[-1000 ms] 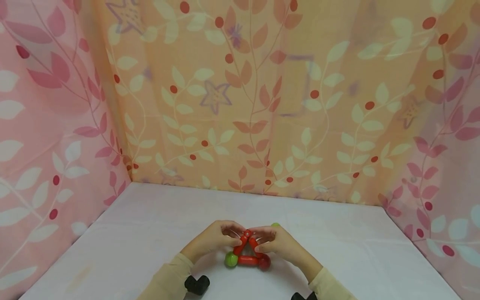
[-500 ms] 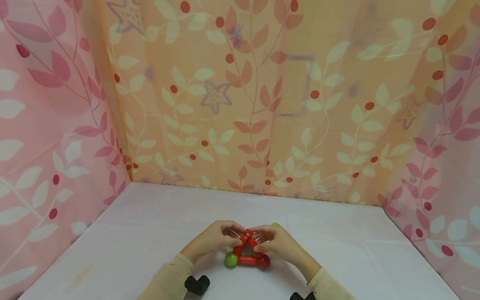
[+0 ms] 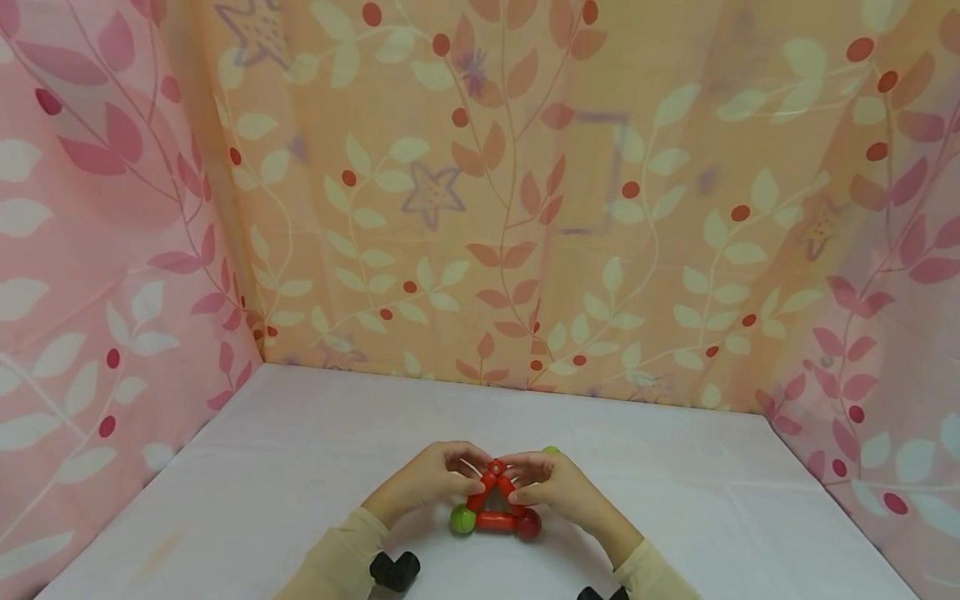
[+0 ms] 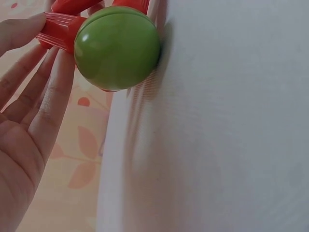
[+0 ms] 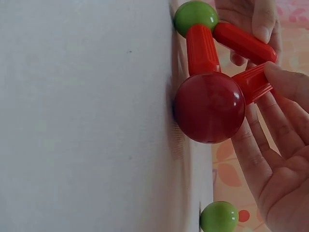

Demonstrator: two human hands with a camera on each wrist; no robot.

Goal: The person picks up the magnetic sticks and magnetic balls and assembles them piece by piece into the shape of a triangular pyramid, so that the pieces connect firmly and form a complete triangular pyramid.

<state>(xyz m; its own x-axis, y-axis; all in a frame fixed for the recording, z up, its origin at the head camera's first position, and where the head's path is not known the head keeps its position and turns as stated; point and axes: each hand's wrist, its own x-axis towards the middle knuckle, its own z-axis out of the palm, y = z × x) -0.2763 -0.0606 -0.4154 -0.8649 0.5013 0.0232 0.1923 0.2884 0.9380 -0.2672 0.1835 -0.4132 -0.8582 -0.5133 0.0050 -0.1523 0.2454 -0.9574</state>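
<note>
In the head view a triangle of red rods stands on the white tabletop, with a green ball at its lower left corner and a dark red ball at its lower right. A red rod joins the two balls along the bottom. My left hand pinches the left slanting rod between thumb and fingers. The right slanting rod is pinched in the same way by my right hand. Where the slanting rods meet at the top, a small red ring-like end shows between my fingertips.
Another green ball lies beyond my right hand, mostly hidden by it in the head view. Black angled pieces sit beside both wrists. Pink and orange leaf-patterned cloth encloses the white table at the back and sides.
</note>
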